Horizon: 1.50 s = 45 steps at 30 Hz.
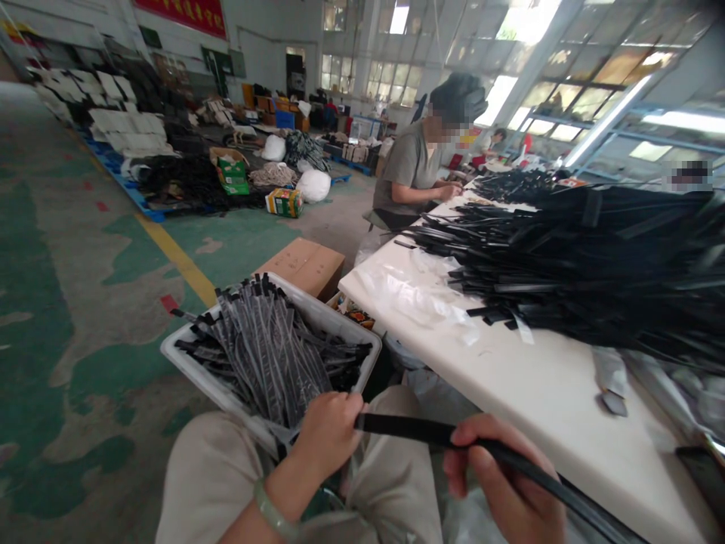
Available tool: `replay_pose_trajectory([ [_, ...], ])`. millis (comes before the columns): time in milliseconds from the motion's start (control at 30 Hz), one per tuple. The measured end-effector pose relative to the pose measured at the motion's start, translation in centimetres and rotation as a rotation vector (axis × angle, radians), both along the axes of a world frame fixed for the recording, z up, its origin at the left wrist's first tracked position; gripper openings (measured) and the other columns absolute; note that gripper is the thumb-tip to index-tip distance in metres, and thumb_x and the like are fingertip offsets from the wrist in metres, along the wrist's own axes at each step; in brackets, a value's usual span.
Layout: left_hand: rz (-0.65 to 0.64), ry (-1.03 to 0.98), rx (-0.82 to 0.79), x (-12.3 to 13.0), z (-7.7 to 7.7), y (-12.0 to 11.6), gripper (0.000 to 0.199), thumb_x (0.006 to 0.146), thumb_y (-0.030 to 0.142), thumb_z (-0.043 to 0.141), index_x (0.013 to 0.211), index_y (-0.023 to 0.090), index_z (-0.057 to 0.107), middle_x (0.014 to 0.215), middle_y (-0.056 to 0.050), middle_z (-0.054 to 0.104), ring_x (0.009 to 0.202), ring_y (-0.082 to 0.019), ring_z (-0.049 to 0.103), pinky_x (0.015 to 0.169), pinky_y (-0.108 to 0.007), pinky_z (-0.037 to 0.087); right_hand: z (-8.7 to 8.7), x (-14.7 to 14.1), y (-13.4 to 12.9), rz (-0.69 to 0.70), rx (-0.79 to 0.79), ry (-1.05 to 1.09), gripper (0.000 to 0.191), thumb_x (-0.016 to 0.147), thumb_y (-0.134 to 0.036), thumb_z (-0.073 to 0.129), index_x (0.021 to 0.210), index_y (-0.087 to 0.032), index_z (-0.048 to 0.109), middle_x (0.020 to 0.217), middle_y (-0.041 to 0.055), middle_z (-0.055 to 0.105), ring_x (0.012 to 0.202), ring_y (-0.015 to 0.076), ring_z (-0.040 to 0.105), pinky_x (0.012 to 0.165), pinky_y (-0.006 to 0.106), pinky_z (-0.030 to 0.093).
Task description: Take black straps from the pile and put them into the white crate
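Black strip (405, 428), left hand (329, 429) clenching it, right hand (513, 495) pinching

From my head, the camera looks forward and down. My left hand (331, 431) and right hand (510, 476) are close, around six o'clock; the windows (476, 41), far off toward one.

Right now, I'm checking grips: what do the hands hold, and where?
A black strap: the left hand grips its visible end, the right hand further along.
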<state>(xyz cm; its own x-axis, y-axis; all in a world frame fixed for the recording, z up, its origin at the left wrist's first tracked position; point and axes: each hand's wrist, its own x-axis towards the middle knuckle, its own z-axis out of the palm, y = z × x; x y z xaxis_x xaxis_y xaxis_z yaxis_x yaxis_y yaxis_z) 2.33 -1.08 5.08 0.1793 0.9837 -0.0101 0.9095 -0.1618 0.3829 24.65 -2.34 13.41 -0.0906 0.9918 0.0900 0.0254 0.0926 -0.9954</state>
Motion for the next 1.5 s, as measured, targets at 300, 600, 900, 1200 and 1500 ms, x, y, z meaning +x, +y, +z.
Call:
replay_pose_trajectory([
  [300, -0.09, -0.05, 0.021, 2.3, 1.8, -0.6, 0.011, 0.086, 0.018, 0.056, 0.079, 0.021, 0.064, 0.076, -0.005, 0.074, 0.078, -0.027, 0.072, 0.07, -0.036, 0.052, -2.2, -3.1, 0.7, 0.278, -0.014, -0.155, 0.028, 0.089, -0.045, 0.064, 0.075, -0.02, 0.065, 0.058, 0.0009, 0.063, 0.045, 0.0133, 0.058, 0.044, 0.022, 0.046],
  [600, -0.025, -0.099, 0.016, 1.9, 1.0, 0.2, 0.022, 0.092, 0.023, 0.052, 0.074, 0.022, 0.065, 0.073, -0.005, 0.075, 0.073, -0.024, 0.072, 0.064, -0.031, 0.047, -3.2, 0.5, 0.5, -0.023, -0.101, 0.186, 0.029, 0.084, -0.047, 0.072, 0.076, -0.021, 0.064, 0.044, -0.0043, 0.052, 0.031, 0.008, 0.04, 0.032, 0.017, 0.026],
  [900, -0.001, -0.141, 0.107, -1.1, 5.1, 2.4, 0.017, 0.08, 0.013, 0.06, 0.065, 0.021, 0.058, 0.064, 0.0, 0.066, 0.067, -0.02, 0.066, 0.059, -0.026, 0.04, 1.7, -3.7, 4.0, 0.21, -0.102, 0.036, 0.032, 0.086, -0.046, 0.071, 0.077, -0.016, 0.063, 0.05, -0.0019, 0.06, 0.035, 0.008, 0.049, 0.034, 0.017, 0.037],
  [1200, -0.031, -0.124, 0.233, -5.9, 11.3, 3.9, 0.021, 0.079, 0.014, 0.058, 0.063, 0.021, 0.047, 0.059, 0.005, 0.049, 0.059, -0.015, 0.052, 0.058, -0.025, 0.031, 7.5, -6.3, 6.7, 0.404, 0.057, 0.143, 0.034, 0.082, -0.048, 0.074, 0.078, -0.016, 0.064, 0.051, -0.0033, 0.062, 0.032, 0.0076, 0.053, 0.031, 0.014, 0.04],
  [1500, -0.098, 0.003, 0.174, -5.4, 12.2, 3.9, 0.01, 0.083, 0.018, 0.056, 0.074, 0.02, 0.058, 0.071, -0.002, 0.068, 0.07, -0.019, 0.066, 0.061, -0.027, 0.04, 4.9, -9.9, 6.9, 0.536, -0.102, 0.114, 0.043, 0.072, -0.048, 0.083, 0.094, -0.015, 0.065, 0.058, -0.0052, 0.061, 0.041, 0.0066, 0.057, 0.04, 0.014, 0.047],
])
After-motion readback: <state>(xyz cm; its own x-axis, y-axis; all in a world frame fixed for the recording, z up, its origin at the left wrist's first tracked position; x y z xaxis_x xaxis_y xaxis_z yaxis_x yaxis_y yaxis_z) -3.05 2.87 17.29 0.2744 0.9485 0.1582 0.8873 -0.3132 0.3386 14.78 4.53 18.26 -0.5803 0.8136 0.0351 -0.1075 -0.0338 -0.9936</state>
